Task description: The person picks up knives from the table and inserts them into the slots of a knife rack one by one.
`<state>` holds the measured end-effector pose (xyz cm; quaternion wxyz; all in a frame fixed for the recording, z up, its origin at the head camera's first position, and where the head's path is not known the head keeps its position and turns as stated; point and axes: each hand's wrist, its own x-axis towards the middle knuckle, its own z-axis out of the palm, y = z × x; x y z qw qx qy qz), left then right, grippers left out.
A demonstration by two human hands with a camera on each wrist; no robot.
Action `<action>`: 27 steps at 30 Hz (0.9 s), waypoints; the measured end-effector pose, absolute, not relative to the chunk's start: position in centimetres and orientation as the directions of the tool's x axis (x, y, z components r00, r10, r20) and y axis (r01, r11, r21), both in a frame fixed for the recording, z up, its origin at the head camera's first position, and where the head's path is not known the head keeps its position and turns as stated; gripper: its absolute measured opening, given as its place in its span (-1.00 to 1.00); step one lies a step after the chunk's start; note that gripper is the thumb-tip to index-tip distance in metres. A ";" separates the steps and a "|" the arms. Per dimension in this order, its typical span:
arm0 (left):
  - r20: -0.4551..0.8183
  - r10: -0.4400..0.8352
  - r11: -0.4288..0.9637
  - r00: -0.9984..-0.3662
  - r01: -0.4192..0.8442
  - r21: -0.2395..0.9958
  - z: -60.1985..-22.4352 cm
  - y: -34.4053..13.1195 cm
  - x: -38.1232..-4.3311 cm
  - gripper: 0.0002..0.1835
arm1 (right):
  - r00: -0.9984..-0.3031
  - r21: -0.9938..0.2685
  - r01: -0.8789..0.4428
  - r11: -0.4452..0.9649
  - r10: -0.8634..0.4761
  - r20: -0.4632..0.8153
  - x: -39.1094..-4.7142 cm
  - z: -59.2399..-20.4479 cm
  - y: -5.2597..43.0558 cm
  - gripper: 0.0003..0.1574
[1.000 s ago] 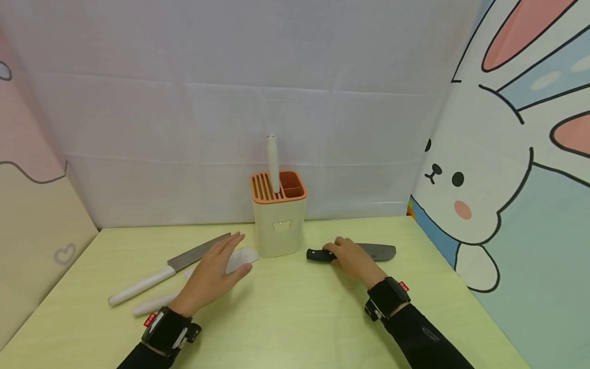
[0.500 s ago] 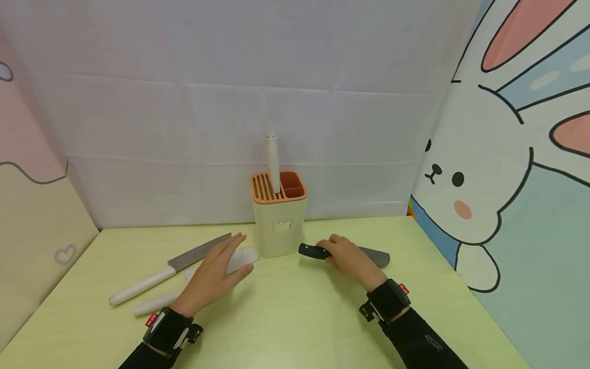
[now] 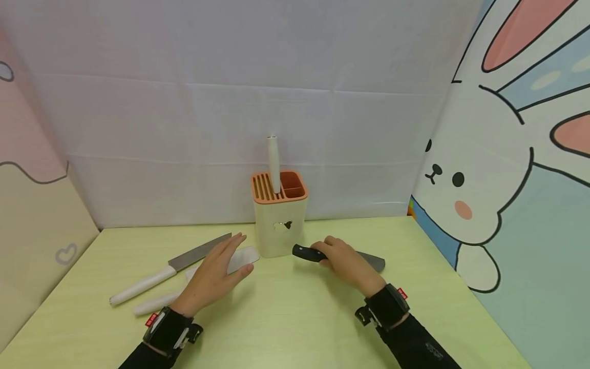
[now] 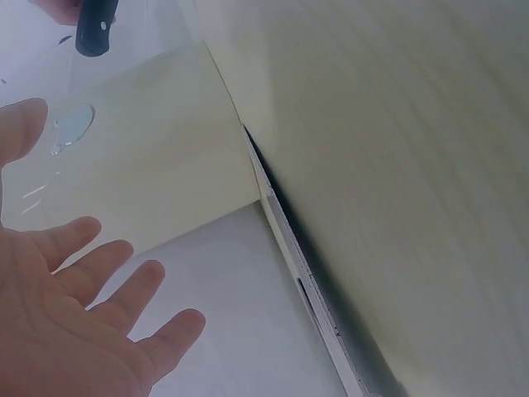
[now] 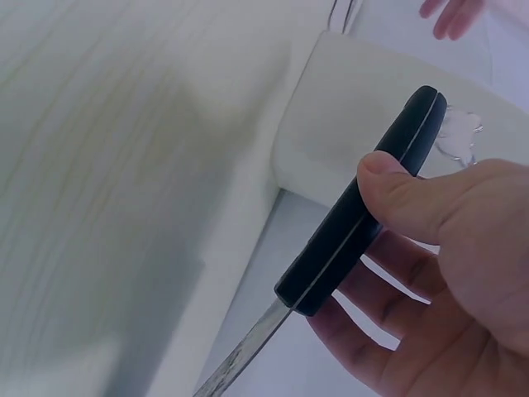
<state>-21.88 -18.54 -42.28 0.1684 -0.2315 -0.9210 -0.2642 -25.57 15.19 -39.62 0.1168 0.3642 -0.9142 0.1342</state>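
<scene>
My right hand (image 3: 343,260) grips the black handle (image 5: 355,211) of a kitchen knife (image 3: 374,260), thumb on one side and fingers on the other. Its broad steel blade points right and its handle end points toward the cream knife block (image 3: 276,237). In the head view the knife looks raised slightly off the table. My left hand (image 3: 212,279), fingers straight and spread, holds nothing. It is above a white-handled knife (image 3: 243,259) with a whitish blade or cover, partly hiding it. Another white-handled knife (image 3: 195,254) with a steel blade lies farther left.
The block stands at the table's back edge against a pale curtain (image 3: 369,154). Its orange top (image 3: 278,199) has slots and open compartments, and an upright white handle (image 3: 274,164) rises from it. A cartoon-printed panel (image 3: 521,246) borders the right side.
My right hand has moved a little left, taking the black-handled knife toward the block, and the handle end has risen. The left hand has stayed almost still.
</scene>
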 end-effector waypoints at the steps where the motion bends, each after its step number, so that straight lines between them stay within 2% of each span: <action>1: 0.434 0.338 0.753 -0.835 0.516 0.408 -42.3 -18.5 -21.9 -0.22 | -0.702 -0.160 -0.702 0.694 -0.637 0.318 -25.4 -39.5 15.1 -0.50; 27: 0.426 0.331 0.750 -0.842 0.509 0.422 -42.0 -18.4 -21.7 -0.22 | -0.628 -0.276 -0.772 0.573 -0.622 0.467 -22.3 -35.3 13.0 -0.47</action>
